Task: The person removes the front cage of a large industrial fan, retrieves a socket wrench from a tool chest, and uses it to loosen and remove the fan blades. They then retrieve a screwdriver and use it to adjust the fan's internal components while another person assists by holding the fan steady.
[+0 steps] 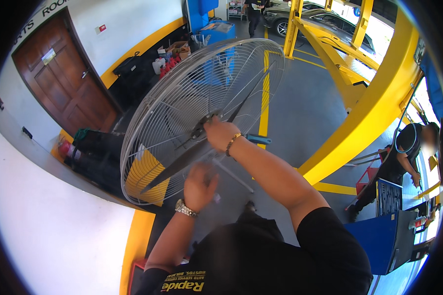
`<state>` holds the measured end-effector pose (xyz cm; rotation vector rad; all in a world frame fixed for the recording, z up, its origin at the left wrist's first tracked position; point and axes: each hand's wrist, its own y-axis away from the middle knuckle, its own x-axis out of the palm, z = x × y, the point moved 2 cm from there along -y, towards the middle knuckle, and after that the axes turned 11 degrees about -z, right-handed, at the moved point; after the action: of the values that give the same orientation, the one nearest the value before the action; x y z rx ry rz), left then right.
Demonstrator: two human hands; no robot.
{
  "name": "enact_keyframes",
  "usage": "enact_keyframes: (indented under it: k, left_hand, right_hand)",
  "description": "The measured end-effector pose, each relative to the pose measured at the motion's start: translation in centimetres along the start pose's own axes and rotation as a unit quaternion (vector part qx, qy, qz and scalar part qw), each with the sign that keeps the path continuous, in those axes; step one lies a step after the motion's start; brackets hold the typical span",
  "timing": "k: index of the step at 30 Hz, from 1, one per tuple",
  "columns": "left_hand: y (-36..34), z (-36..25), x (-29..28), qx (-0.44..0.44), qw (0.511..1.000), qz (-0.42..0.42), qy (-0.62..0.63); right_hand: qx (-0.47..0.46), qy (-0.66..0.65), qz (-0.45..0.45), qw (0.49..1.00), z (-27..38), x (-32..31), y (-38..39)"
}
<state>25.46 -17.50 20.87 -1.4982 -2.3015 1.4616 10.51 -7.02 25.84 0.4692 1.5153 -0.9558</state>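
single head-cam view, left one of a fisheye pair, aimed down and forward over a black shirt (290,255), left hand (200,189) and right hand (221,133) pretty close up, fan (198,130) right there too, grey car (273,17) way off up top

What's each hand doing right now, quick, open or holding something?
Left hand: loosely open, nothing visibly held, near a fan blade.
Right hand: at the fan hub, grip can't be told.

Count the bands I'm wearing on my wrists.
2: a metal watch on the wrist of your left hand, and a beaded bracelet on the wrist of your right hand, which is at the fan hub. None seems hidden.
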Motion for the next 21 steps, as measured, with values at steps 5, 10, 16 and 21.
enact_keyframes:
  k: [5, 10, 16, 21]
  left_hand:
    - [-1.4, 0.6, 2.0, -0.054, 0.998, -0.014, -0.014]
    - [-3.2, 1.9, 4.1, -0.074, 0.997, -0.033, 0.005]
    - [-5.0, 2.8, 6.4, -0.164, 0.984, 0.004, 0.063]
    - [-5.6, 1.9, 7.1, -0.121, 0.989, -0.006, 0.09]
  right_hand:
    - [0.108, -0.041, 0.059, 0.992, 0.0, 0.1, -0.8]
    - [-0.005, -0.011, 0.0, 1.0, -0.1, 0.0, -0.4]
    - [0.086, -0.075, 0.042, 0.993, 0.3, -0.8, -0.7]
    - [-0.016, -0.035, -0.008, 0.999, -0.5, -0.4, -0.4]
